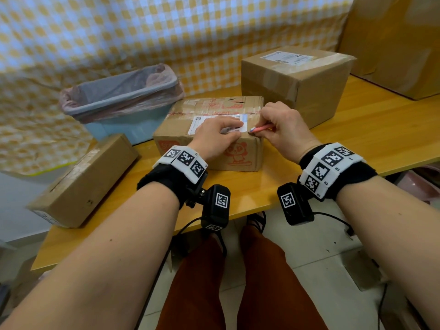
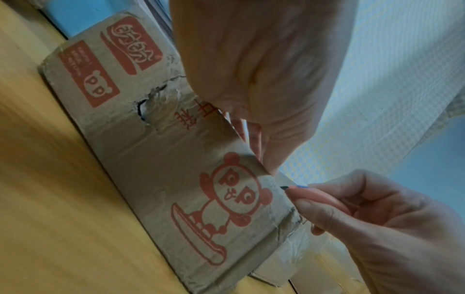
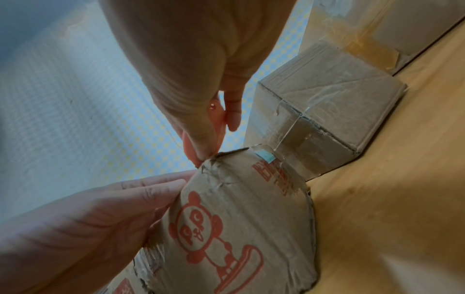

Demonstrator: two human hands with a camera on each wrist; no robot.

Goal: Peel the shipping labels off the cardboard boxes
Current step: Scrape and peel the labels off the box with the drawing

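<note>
Label corner under the tool tip — peel not yet started.

Right hand [image 1: 283, 129] closes its grip on a pink tool [image 1: 260, 128], tip at the near-right corner of the label [image 1: 215, 123] on the panda box [image 1: 209, 148]. Left hand [image 1: 214, 136] presses flat on the label, just left of the tip. Label's long axis runs leftward (away from the grip); the counter [image 1: 357, 139] to the right lies open.

Blue waste bin [image 1: 133, 101] with pink liner, wooden table [image 1: 371, 129], yellow checkered cloth [image 1: 166, 27] behind, tiled floor [image 1: 321, 253]
</note>
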